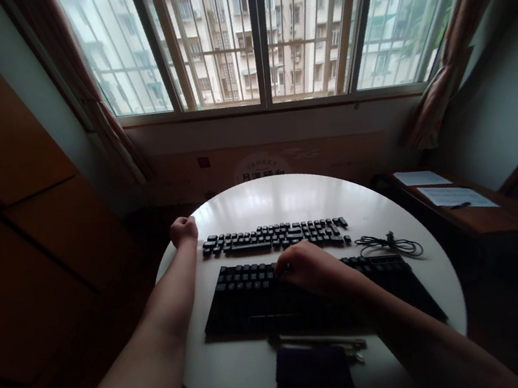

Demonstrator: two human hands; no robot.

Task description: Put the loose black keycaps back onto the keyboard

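Observation:
A black keyboard (257,309) lies on the round white table (269,195). Its upper rows carry keycaps, while the lower part is dark and looks bare. My right hand (307,268) is over the upper middle of the keyboard, thumb and fingers pinched around a small dark piece that looks like a keycap (285,268). Behind the keyboard, loose black keycaps (259,238) lie in rows laid out like a keyboard. My left hand (183,231) is closed in a fist at the table's far left edge; the inside of the fist is hidden.
A coiled black cable (389,244) lies right of the loose keycaps. Nearest me are a thin brush-like stick (319,340) and a dark purple cloth (312,379). A wooden desk (470,223) with papers (459,196) stands at right, a barred window (256,37) ahead.

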